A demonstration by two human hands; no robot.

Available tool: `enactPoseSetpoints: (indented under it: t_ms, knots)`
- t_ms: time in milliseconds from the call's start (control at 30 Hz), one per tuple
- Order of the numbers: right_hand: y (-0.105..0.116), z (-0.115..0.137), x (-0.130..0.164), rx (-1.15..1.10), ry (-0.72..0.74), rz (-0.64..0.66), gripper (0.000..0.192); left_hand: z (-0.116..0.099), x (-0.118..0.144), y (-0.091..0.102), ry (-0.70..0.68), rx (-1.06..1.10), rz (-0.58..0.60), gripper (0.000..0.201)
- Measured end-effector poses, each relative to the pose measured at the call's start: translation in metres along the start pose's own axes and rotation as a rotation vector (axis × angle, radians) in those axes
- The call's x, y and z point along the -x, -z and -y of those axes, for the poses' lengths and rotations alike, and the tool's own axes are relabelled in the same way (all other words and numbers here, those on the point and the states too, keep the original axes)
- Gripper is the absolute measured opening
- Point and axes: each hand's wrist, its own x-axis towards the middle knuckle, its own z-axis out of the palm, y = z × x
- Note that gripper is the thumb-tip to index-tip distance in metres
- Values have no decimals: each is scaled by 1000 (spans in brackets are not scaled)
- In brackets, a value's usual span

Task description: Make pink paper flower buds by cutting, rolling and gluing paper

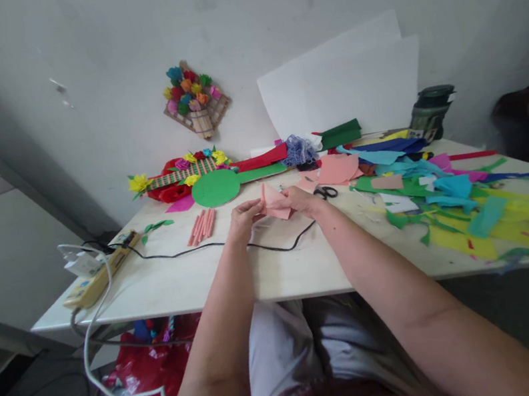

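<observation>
Between my two hands is a folded piece of pink paper (274, 202), raised a little above the white table (217, 280). My left hand (246, 217) pinches its left edge, while my right hand (301, 200) grips the right side with the fingers closed. Just right of my right hand lie black-handled scissors (326, 192), their blades partly hidden. More pink paper (338, 168) is spread behind them. To the left of my left hand rests a small group of rolled pink paper sticks (201, 227).
Colourful paper scraps (474, 210) cover the right side, near a dark bottle (431, 112). A green paper disc (215, 188) lies at the back. A black cable (177, 254) crosses the table from a power strip (100, 276). A flower decoration (196, 101) hangs on the wall.
</observation>
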Motion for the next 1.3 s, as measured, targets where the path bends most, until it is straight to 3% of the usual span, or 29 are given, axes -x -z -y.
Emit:
enactPoseSetpoints:
  t_ms: [433,700,933,1100,1300]
  knots:
    - [-1,-5,-5,-34,18,28,22,2,-1,-1,-20,-5,1,33]
    - [-3,-3,-4,-86,3,45,31,2,-1,-2,-22,5,3,34]
    - [2,7,3,-356,34,63,54,5,-7,5,-87,196,-81,35]
    - [-6,4,3,-165,94,130,40,9,-11,11,-126,258,-117,32]
    - [-24,0,0,-30,142,-53,24,13,-13,10,-124,269,-123,34]
